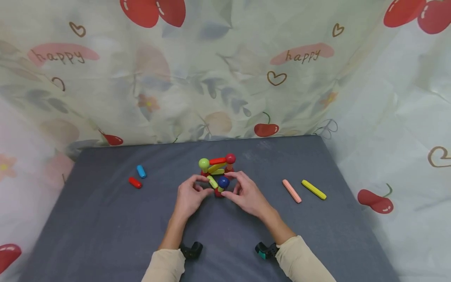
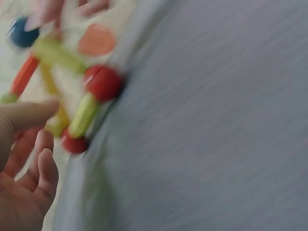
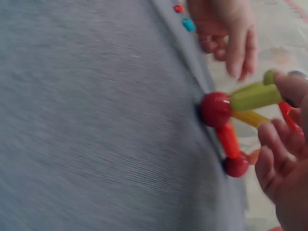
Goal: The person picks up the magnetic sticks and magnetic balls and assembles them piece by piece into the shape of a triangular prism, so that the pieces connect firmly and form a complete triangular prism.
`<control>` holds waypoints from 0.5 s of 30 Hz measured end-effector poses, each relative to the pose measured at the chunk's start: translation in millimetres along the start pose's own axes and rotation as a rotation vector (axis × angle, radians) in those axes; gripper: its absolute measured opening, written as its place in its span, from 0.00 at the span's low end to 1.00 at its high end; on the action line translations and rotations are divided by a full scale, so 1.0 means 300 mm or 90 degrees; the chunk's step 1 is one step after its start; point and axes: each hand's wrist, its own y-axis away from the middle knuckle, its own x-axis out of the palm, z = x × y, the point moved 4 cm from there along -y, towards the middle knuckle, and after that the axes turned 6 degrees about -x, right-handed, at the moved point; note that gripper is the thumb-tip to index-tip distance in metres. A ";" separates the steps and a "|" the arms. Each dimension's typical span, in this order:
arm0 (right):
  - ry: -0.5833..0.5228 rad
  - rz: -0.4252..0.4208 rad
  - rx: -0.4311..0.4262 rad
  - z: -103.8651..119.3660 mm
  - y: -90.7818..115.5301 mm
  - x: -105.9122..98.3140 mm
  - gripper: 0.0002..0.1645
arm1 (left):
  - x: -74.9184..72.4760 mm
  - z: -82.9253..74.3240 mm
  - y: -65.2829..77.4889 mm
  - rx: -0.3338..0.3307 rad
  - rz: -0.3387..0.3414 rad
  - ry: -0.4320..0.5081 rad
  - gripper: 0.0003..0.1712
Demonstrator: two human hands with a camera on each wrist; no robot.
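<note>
A small frame of coloured sticks and balls stands on the dark table. It has a blue ball [image 1: 223, 182] at the front, a yellow-green ball [image 1: 204, 164] and a dark red ball [image 1: 230, 158] behind, and a red stick [image 1: 217, 161] across the top. Red balls [image 3: 216, 109] and yellow-green sticks [image 2: 83, 115] form its base. My left hand [image 1: 190, 197] curves at its left side, thumb and fingers apart with nothing between them. From the right, my right hand [image 1: 248, 196] reaches round the blue ball; its thumb [image 3: 291, 89] partly hides the ball, and contact is unclear.
A short red stick [image 1: 135, 182] and a short blue stick [image 1: 141, 171] lie to the left. On the right lie a pink stick [image 1: 291, 191] and a longer yellow stick [image 1: 314, 190]. A printed curtain [image 1: 197, 98] hangs behind the table's back edge.
</note>
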 end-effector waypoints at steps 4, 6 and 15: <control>0.048 0.004 0.075 -0.039 0.006 0.061 0.32 | -0.063 0.000 -0.068 -0.026 -0.048 0.007 0.20; 0.078 0.006 0.104 -0.048 0.005 0.093 0.31 | -0.055 0.004 -0.105 -0.031 -0.003 0.002 0.26; 0.150 -0.019 0.107 -0.048 -0.013 0.096 0.18 | 0.000 0.029 -0.144 -0.024 0.036 -0.055 0.21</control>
